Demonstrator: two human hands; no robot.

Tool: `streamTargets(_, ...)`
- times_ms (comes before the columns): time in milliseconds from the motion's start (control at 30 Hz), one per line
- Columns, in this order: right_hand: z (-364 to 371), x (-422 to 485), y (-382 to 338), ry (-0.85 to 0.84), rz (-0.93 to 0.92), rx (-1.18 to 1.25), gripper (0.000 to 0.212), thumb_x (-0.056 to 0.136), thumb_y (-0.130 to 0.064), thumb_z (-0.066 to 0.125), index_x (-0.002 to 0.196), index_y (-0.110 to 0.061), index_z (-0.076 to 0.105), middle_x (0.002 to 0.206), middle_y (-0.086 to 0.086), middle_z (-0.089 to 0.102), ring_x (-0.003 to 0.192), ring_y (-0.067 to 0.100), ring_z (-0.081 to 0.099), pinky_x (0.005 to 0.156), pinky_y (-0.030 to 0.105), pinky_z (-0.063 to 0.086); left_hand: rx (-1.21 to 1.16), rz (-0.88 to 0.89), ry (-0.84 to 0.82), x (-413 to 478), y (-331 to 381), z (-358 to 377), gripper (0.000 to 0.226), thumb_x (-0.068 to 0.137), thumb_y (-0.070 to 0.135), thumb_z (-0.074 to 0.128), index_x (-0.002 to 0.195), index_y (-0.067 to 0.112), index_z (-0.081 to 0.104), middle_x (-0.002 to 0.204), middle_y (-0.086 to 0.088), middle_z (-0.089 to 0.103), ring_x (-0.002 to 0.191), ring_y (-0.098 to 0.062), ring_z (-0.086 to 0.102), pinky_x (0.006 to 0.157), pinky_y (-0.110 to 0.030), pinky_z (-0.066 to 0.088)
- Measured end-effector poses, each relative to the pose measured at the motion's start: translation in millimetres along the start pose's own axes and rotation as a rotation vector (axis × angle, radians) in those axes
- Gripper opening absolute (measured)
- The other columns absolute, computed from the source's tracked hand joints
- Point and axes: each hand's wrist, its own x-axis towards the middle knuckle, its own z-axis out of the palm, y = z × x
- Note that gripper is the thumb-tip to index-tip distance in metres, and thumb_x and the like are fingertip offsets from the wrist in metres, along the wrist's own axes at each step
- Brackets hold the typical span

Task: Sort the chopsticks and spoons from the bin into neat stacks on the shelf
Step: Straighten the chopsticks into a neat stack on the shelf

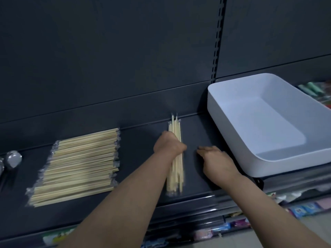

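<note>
My left hand [169, 143] grips a bundle of wrapped wooden chopsticks [176, 171] that points away from me on the dark shelf [139, 176]. My right hand [215, 161] hovers just right of the bundle, fingers loosely bent, holding nothing. A broad stack of wrapped chopsticks [77, 167] lies crosswise on the shelf to the left. Metal spoons [12, 159] show at the far left edge. The white bin [232, 129] stands on the shelf at the right, and nothing is visible inside it.
The shelf's dark back panel [107, 59] rises behind everything, with a slotted upright [217, 42] beside the bin. Packaged goods [300, 210] fill the lower shelf below the front edge. More packets [315, 90] sit behind the bin at the far right.
</note>
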Motion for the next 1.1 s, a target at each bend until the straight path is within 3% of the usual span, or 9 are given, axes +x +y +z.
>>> streamTargets(200, 0.6, 8.6, -4.3, 0.052, -0.015, 0.028, 0.042, 0.092, -0.011, 0.043, 0.131, -0.022, 0.054, 0.134, 0.0, 0.054, 0.119, 0.024, 0.048, 0.093, 0.031, 0.044, -0.096, 0.028, 0.005, -3.4, -13.2, -13.8, 0.034, 0.074, 0.023, 0.069, 0.104, 0.01, 0.061, 0.096, -0.004, 0.062, 0.094, -0.025, 0.065, 0.067, -0.028, 0.047)
streamTargets(267, -2.4, 12.9, -10.8, 0.025, -0.038, 0.221, 0.039, 0.096, -0.027, 0.05, 0.135, -0.022, 0.052, 0.134, 0.0, 0.055, 0.123, 0.021, 0.05, 0.099, 0.029, 0.043, -0.411, 0.1, -0.016, -7.2, -18.7, -26.4, 0.035, 0.064, 0.023, 0.068, 0.094, 0.005, 0.065, 0.083, -0.006, 0.063, 0.081, -0.026, 0.066, 0.065, -0.037, 0.052)
streamTargets(333, -6.9, 16.2, -25.2, -0.102, -0.073, 0.556, 0.059, 0.09, -0.042, 0.06, 0.143, -0.02, 0.044, 0.139, -0.005, 0.052, 0.128, 0.011, 0.048, 0.107, 0.026, 0.037, -0.734, 0.213, -0.03, -12.6, -20.7, -43.3, 0.03, 0.06, 0.015, 0.064, 0.087, 0.003, 0.063, 0.073, -0.008, 0.061, 0.072, -0.025, 0.063, 0.074, -0.049, 0.057)
streamTargets(400, -11.4, 18.4, -44.6, -0.156, -0.129, 0.851, 0.065, 0.083, -0.04, 0.07, 0.14, -0.019, 0.046, 0.135, -0.007, 0.056, 0.122, 0.004, 0.052, 0.109, 0.028, 0.039, -0.912, 0.36, -0.053, -20.7, -19.8, -62.1, 0.019, 0.072, 0.002, 0.067, 0.088, 0.006, 0.059, 0.074, -0.007, 0.059, 0.074, -0.024, 0.062, 0.081, -0.051, 0.056)
streamTargets(500, -14.2, 23.6, -64.7, -0.024, -0.186, 1.037, 0.038, 0.081, -0.026, 0.075, 0.116, -0.02, 0.062, 0.106, -0.005, 0.07, 0.099, 0.009, 0.066, 0.095, 0.039, 0.051, -0.986, 0.566, -0.029, -35.6, -18.0, -86.1, 0.018, 0.077, 0.006, 0.07, 0.09, 0.011, 0.059, 0.08, -0.008, 0.063, 0.078, -0.02, 0.063, 0.078, -0.039, 0.057)
streamTargets(600, -11.4, 26.1, -71.7, 0.038, -0.194, 1.046, 0.033, 0.081, -0.021, 0.074, 0.112, -0.021, 0.061, 0.102, -0.004, 0.071, 0.095, 0.012, 0.067, 0.09, 0.042, 0.053, -0.94, 0.634, -0.034, -38.8, -28.0, -87.7, 0.018, 0.083, 0.006, 0.072, 0.094, 0.016, 0.062, 0.082, 0.003, 0.064, 0.078, -0.009, 0.062, 0.073, -0.026, 0.054)
streamTargets(833, -0.4, 18.0, -84.8, 0.101, -0.186, 1.064, 0.052, 0.08, -0.016, 0.075, 0.125, -0.025, 0.052, 0.108, -0.009, 0.067, 0.1, 0.005, 0.064, 0.091, 0.033, 0.053, -0.984, 0.597, -0.039, -44.3, -44.6, -71.1, 0.018, 0.086, 0.006, 0.069, 0.1, 0.008, 0.059, 0.081, -0.001, 0.062, 0.076, -0.01, 0.061, 0.073, -0.027, 0.053)
streamTargets(967, -9.0, 18.8, -91.2, 0.103, -0.219, 1.031, 0.053, 0.088, -0.018, 0.066, 0.134, -0.025, 0.042, 0.117, -0.006, 0.061, 0.109, 0.005, 0.059, 0.095, 0.032, 0.051, -1.151, 0.62, -0.101, -50.1, -41.3, -77.6, 0.041, 0.075, 0.026, 0.073, 0.11, 0.007, 0.06, 0.102, -0.017, 0.068, 0.098, -0.03, 0.067, 0.09, -0.041, 0.055)
streamTargets(1100, -20.2, 20.8, -86.6, 0.049, -0.228, 0.892, 0.048, 0.086, -0.028, 0.062, 0.13, -0.025, 0.042, 0.114, -0.005, 0.06, 0.105, 0.009, 0.059, 0.093, 0.04, 0.051, -1.109, 0.714, -0.121, -57.6, -37.7, -87.3, 0.034, 0.071, 0.02, 0.077, 0.102, 0.015, 0.062, 0.089, 0.001, 0.069, 0.089, -0.014, 0.066, 0.085, -0.03, 0.054)
